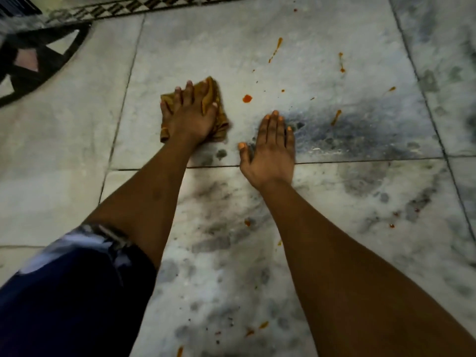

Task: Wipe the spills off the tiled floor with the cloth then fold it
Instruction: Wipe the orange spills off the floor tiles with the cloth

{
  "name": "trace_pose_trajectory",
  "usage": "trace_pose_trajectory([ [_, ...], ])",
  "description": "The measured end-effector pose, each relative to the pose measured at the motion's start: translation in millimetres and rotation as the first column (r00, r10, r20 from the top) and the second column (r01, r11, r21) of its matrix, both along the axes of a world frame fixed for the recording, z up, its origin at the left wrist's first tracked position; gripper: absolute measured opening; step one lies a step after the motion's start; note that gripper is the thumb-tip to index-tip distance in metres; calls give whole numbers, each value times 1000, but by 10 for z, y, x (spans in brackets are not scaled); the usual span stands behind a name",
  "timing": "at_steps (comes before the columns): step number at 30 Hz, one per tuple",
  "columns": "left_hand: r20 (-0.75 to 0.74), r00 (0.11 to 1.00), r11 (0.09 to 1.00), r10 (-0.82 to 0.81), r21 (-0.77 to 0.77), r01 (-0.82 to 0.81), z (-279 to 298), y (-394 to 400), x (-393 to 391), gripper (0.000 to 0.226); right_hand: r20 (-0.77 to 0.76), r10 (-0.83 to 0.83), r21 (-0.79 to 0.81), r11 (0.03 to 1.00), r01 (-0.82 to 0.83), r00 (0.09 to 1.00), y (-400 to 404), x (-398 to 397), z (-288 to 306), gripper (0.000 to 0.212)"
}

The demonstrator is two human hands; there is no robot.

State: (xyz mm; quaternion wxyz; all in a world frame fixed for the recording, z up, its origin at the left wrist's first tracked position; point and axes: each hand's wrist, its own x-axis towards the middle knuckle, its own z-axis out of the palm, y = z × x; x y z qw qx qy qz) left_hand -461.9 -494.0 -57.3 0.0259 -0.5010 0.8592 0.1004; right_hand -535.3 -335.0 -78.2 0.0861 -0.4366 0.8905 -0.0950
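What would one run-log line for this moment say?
left hand: pressing cloth on floor | right hand: flat on tile, empty | orange spills: unwiped | fold: not started

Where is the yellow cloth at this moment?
In the head view the cloth lies left of centre on the marble floor, under the left hand, left of the round red spot.

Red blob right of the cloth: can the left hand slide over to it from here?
Probably yes. The left hand presses the cloth beside the blob, with bare floor between.
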Motion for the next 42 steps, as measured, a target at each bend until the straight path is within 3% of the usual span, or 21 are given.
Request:
trace_pose_trajectory([
  [4,16,985,984,-172,-45,172,-16,603,297,57,254,49,-74,997,-31,966,110,-126,145,70],
  [5,19,976,975,-215,-55,216,6,791,398,58,253,43,-128,992,-11,967,257,-196,198,69],
  [7,19,961,960,-275,-53,276,22,902,495,65,122,-31,-223,973,58,992,586,-418,205,71],
  [10,31,968,968,-248,-33,249,19,623,283,68,-76,-152,-231,964,131,985,1019,-914,124,74],
  [15,15,1000,1000,-14,6,13,-27,417,-508,61,-37,-263,-53,964,260,964,1325,-1268,-9,82],
  [20,-30,965,963,-262,-77,259,-74,835,-288,64,-47,-239,-77,969,235,970,1296,-1283,-83,82],
  [22,-32,979,975,-202,-96,198,-69,734,-312,63,-51,-247,-117,964,240,968,1292,-1288,-98,81],
  [26,-20,997,994,78,-82,-79,-50,238,-829,59,-56,-241,-134,963,232,969,1288,-1281,-111,78],
  [28,3,996,995,88,-57,-88,-40,132,-1122,61,-55,-246,-130,963,237,968,1283,-1287,-119,77],
  [31,28,987,986,-158,-59,159,-84,442,-1231,61,-54,-250,-131,961,242,967,1294,-1277,-93,77],
  [34,8,868,868,-496,-36,496,-31,884,-767,66,-40,-250,-111,963,245,967,1293,-1281,-70,77],
  [36,30,809,808,-587,-30,588,-16,810,-425,65,-42,-256,-111,962,250,966,1285,-1289,-63,76],
  [38,65,869,867,-490,-68,494,-47,497,-376,64,-48,-255,-104,963,249,966,1290,-1287,-71,75],
  [40,56,965,961,-254,-94,259,-71,206,-628,60,-44,-254,-102,963,248,966,1292,-1289,-71,74],
  [42,23,999,998,-30,-63,31,-67,98,-1028,58,-42,-252,-102,964,247,967,1282,-1285,-68,75],
])
